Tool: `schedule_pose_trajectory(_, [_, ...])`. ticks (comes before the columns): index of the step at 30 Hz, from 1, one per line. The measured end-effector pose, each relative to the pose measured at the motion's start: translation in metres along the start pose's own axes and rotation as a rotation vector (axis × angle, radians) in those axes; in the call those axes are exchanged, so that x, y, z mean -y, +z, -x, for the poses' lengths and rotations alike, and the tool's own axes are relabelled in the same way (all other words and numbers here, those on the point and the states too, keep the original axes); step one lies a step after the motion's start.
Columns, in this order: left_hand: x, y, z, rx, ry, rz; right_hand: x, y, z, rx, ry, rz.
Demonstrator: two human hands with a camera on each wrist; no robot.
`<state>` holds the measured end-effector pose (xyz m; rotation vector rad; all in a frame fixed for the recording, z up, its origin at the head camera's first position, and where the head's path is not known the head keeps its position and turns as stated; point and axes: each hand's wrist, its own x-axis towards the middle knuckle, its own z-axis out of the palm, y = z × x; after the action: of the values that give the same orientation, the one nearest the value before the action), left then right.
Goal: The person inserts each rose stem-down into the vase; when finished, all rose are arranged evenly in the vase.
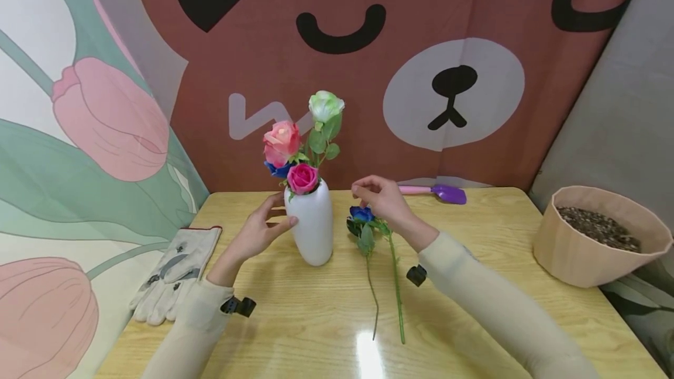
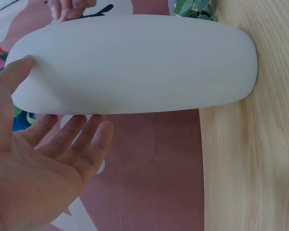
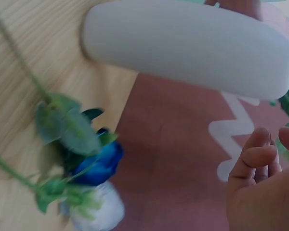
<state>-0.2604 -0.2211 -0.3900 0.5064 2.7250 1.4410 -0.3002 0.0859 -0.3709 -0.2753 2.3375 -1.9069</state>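
A white vase (image 1: 314, 233) stands on the table with a coral rose (image 1: 281, 143), a magenta rose (image 1: 302, 178), a pale green-white rose (image 1: 325, 106) and a blue rose (image 1: 278, 169) in it. At its upper left side, my left hand (image 1: 258, 233) holds it between thumb and fingers. My right hand (image 1: 388, 202) is to the right of the vase, fingers loosely bent, with nothing in them. Beneath it lie a second blue rose (image 3: 98, 161) and a whitish rose (image 3: 103, 209), their stems pointing toward me; the whitish bloom is hidden in the head view.
White-and-grey work gloves (image 1: 176, 274) lie at the table's left edge. A small purple shovel (image 1: 449, 194) with a pink handle lies along the back edge. On the right stands a beige fabric pot (image 1: 574, 250) with dark soil. Printed cloths hang behind and at the left.
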Motion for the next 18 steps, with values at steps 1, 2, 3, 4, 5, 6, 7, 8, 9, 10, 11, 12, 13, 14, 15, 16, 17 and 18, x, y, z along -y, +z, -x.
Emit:
schedule_pose_trajectory(1, [0.0, 0.0, 0.0, -0.001, 0.002, -0.003, -0.003, -0.003, 0.001, 0.004, 0.004, 0.008])
schedule_pose_trajectory(2, [0.0, 0.0, 0.0, -0.002, -0.001, -0.005, -0.006, -0.006, 0.001, 0.009, 0.009, 0.014])
schedule_pose_trajectory(3, [0.0, 0.0, 0.0, -0.003, 0.001, -0.009, -0.008, -0.009, 0.002, 0.012, 0.013, 0.02])
schedule_pose_trajectory(4, [0.0, 0.0, 0.0, -0.004, -0.003, -0.009, -0.011, -0.011, 0.003, 0.014, 0.015, 0.032])
schedule_pose_trajectory(5, [0.0, 0.0, 0.0, -0.005, -0.007, -0.011, -0.014, -0.014, 0.004, 0.018, 0.02, 0.047])
schedule_pose_trajectory(6, [0.0, 0.0, 0.0, -0.006, -0.011, -0.012, -0.017, -0.016, 0.005, 0.021, 0.025, 0.062])
schedule_pose_trajectory(7, [0.0, 0.0, 0.0, -0.006, -0.013, -0.013, -0.019, -0.018, 0.005, 0.025, 0.032, 0.074])
schedule_pose_trajectory(8, [0.001, 0.0, 0.0, -0.007, -0.015, -0.012, -0.021, -0.02, 0.006, 0.029, 0.04, 0.09])
schedule_pose_trajectory(9, [0.001, 0.0, 0.0, -0.008, -0.017, -0.01, -0.024, -0.021, 0.007, 0.035, 0.045, 0.102])
schedule_pose_trajectory(10, [0.0, 0.0, -0.001, -0.011, -0.021, -0.007, -0.027, -0.023, 0.007, 0.044, 0.048, 0.114])
schedule_pose_trajectory(11, [0.001, 0.0, -0.001, -0.01, -0.019, -0.007, -0.029, -0.024, 0.008, 0.052, 0.051, 0.118])
schedule_pose_trajectory(12, [0.0, 0.0, -0.001, -0.009, -0.017, -0.007, -0.032, -0.026, 0.008, 0.055, 0.057, 0.123])
schedule_pose_trajectory(13, [0.0, 0.0, -0.001, -0.009, -0.016, -0.007, -0.035, -0.028, 0.008, 0.06, 0.056, 0.129])
schedule_pose_trajectory(14, [0.0, -0.001, -0.001, -0.009, -0.016, -0.008, -0.038, -0.029, 0.009, 0.063, 0.055, 0.133])
schedule_pose_trajectory(15, [0.0, -0.001, -0.001, -0.008, -0.016, -0.009, -0.041, -0.031, 0.01, 0.067, 0.054, 0.137])
schedule_pose_trajectory(16, [0.0, -0.001, -0.001, -0.006, -0.017, -0.01, -0.044, -0.034, 0.01, 0.069, 0.054, 0.142])
schedule_pose_trajectory(17, [0.0, -0.001, -0.001, -0.004, -0.018, -0.012, -0.047, -0.036, 0.011, 0.069, 0.06, 0.145])
schedule_pose_trajectory(18, [0.0, -0.001, -0.001, -0.004, -0.021, -0.014, -0.051, -0.038, 0.011, 0.072, 0.065, 0.15])
